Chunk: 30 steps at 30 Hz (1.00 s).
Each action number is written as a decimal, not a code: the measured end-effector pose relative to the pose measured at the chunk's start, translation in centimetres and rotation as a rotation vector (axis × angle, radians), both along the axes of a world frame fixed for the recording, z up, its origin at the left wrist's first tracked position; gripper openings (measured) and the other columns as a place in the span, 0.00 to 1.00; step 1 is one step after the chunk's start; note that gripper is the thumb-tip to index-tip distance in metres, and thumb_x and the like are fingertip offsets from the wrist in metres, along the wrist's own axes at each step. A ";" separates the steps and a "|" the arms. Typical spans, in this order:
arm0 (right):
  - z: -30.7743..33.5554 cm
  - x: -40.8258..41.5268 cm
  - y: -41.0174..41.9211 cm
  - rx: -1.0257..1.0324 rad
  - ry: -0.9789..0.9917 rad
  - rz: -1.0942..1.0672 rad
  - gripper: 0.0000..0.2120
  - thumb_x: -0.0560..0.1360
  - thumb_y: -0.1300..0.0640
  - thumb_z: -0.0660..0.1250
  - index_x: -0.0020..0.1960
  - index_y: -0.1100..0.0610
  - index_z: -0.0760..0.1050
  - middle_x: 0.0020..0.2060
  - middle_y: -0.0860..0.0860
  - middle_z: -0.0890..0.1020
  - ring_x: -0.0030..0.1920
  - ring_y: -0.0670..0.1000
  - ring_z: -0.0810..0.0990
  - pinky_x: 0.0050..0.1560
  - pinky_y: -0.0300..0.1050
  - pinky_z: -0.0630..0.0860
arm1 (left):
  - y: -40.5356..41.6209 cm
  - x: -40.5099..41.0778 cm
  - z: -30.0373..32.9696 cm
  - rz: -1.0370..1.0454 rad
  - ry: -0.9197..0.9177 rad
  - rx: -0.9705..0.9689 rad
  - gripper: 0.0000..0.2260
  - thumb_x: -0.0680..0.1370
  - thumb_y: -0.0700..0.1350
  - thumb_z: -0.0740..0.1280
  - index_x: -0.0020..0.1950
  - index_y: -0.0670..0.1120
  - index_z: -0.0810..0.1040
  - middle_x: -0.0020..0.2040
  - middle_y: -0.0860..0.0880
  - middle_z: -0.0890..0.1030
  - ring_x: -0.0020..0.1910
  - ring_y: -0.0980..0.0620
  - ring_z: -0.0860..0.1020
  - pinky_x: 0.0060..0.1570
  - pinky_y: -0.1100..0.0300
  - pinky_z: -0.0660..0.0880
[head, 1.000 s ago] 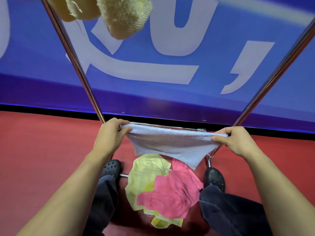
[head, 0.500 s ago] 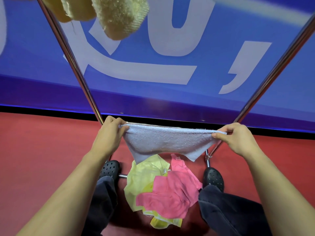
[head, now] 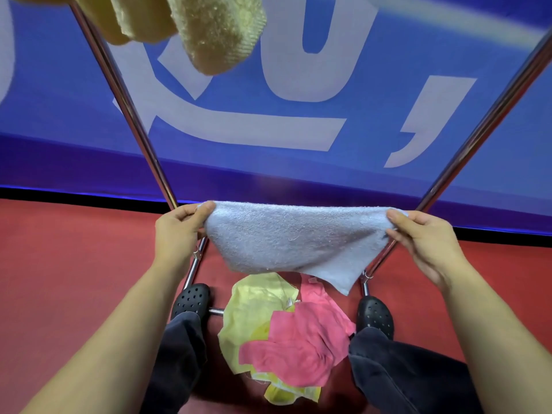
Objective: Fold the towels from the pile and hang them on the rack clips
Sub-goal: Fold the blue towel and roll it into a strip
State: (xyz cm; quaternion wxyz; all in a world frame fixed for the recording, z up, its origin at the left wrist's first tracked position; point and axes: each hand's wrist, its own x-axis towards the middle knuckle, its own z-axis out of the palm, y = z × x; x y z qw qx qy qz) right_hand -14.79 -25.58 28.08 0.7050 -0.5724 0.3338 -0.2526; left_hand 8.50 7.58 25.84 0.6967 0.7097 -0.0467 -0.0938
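I see my left hand [head: 176, 231] and right hand [head: 424, 237] with fingers pinched on the top corners of a pale blue towel [head: 295, 243], stretched above the floor pile: a yellow towel [head: 254, 309] under a pink towel [head: 298, 351].
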 end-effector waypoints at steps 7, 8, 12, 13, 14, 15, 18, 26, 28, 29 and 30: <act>-0.9 -0.1 -0.2 -0.064 0.133 0.047 0.05 0.79 0.60 0.69 0.52 0.60 0.83 0.41 0.50 0.86 0.41 0.43 0.83 0.49 0.40 0.83 | 0.5 0.4 -0.4 -0.020 0.040 -0.056 0.06 0.81 0.41 0.69 0.51 0.39 0.84 0.39 0.49 0.84 0.37 0.53 0.80 0.44 0.60 0.80; -0.9 0.0 -0.1 -0.111 0.165 0.032 0.05 0.80 0.59 0.69 0.52 0.57 0.84 0.40 0.47 0.86 0.39 0.41 0.83 0.48 0.40 0.82 | 0.4 0.4 -0.4 0.004 0.016 -0.021 0.05 0.81 0.41 0.70 0.50 0.41 0.84 0.37 0.52 0.84 0.36 0.55 0.80 0.45 0.59 0.80; -0.4 0.4 0.7 -0.191 0.169 -0.072 0.05 0.78 0.58 0.72 0.52 0.58 0.84 0.41 0.49 0.86 0.36 0.39 0.83 0.42 0.34 0.81 | -0.1 -0.1 -0.4 0.056 -0.040 0.047 0.03 0.79 0.43 0.72 0.46 0.46 0.84 0.34 0.56 0.84 0.34 0.60 0.79 0.43 0.58 0.79; -0.1 0.5 1.0 -0.197 0.167 -0.088 0.05 0.78 0.58 0.72 0.52 0.58 0.85 0.43 0.51 0.87 0.37 0.40 0.84 0.42 0.34 0.82 | -0.3 -0.4 -0.3 0.072 -0.029 0.036 0.03 0.79 0.43 0.72 0.46 0.46 0.84 0.34 0.56 0.84 0.34 0.59 0.79 0.41 0.59 0.79; 0.2 0.6 1.5 -0.191 0.161 -0.099 0.06 0.77 0.59 0.73 0.52 0.59 0.85 0.44 0.52 0.87 0.38 0.41 0.85 0.43 0.36 0.83 | -0.6 -0.7 -0.3 0.092 -0.011 0.020 0.03 0.79 0.43 0.72 0.46 0.45 0.84 0.35 0.55 0.84 0.34 0.57 0.78 0.38 0.61 0.79; 0.6 0.7 2.0 -0.169 0.152 -0.105 0.06 0.76 0.59 0.74 0.52 0.61 0.85 0.44 0.52 0.88 0.39 0.43 0.85 0.43 0.37 0.84 | -0.8 -1.1 -0.3 0.114 0.012 -0.001 0.04 0.79 0.42 0.72 0.48 0.43 0.85 0.36 0.52 0.84 0.35 0.55 0.78 0.35 0.62 0.78; 1.2 1.4 3.6 -0.112 0.144 -0.093 0.07 0.75 0.60 0.75 0.50 0.62 0.85 0.44 0.51 0.88 0.40 0.46 0.87 0.42 0.38 0.84 | -1.6 -2.0 -0.7 0.159 0.086 -0.047 0.06 0.79 0.42 0.72 0.51 0.39 0.84 0.41 0.46 0.85 0.37 0.51 0.80 0.30 0.66 0.76; 1.0 4.3 7.6 -0.113 0.147 0.014 0.04 0.75 0.61 0.75 0.47 0.61 0.85 0.34 0.50 0.86 0.34 0.42 0.83 0.37 0.38 0.82 | -4.8 -5.1 -0.3 0.060 0.222 -0.115 0.06 0.77 0.40 0.75 0.42 0.40 0.83 0.39 0.45 0.83 0.37 0.52 0.82 0.39 0.59 0.82; 0.7 5.0 8.5 -0.105 0.144 0.040 0.03 0.75 0.61 0.75 0.47 0.62 0.85 0.35 0.53 0.87 0.35 0.43 0.84 0.37 0.38 0.82 | -5.4 -5.7 -0.2 0.022 0.238 -0.135 0.05 0.76 0.39 0.75 0.42 0.40 0.83 0.39 0.44 0.84 0.38 0.51 0.81 0.41 0.57 0.83; 0.6 5.4 8.9 -0.100 0.146 0.053 0.03 0.75 0.62 0.74 0.47 0.62 0.85 0.36 0.54 0.87 0.35 0.44 0.84 0.38 0.40 0.83 | -5.7 -5.9 -0.2 0.005 0.245 -0.143 0.04 0.76 0.39 0.76 0.43 0.39 0.84 0.39 0.44 0.84 0.39 0.50 0.82 0.43 0.56 0.83; 0.3 5.8 9.4 -0.098 0.150 0.065 0.03 0.76 0.62 0.74 0.47 0.62 0.85 0.36 0.54 0.86 0.36 0.45 0.84 0.39 0.42 0.84 | -6.0 -6.1 -0.2 -0.010 0.254 -0.148 0.04 0.76 0.39 0.76 0.44 0.38 0.84 0.40 0.44 0.85 0.40 0.49 0.82 0.44 0.55 0.82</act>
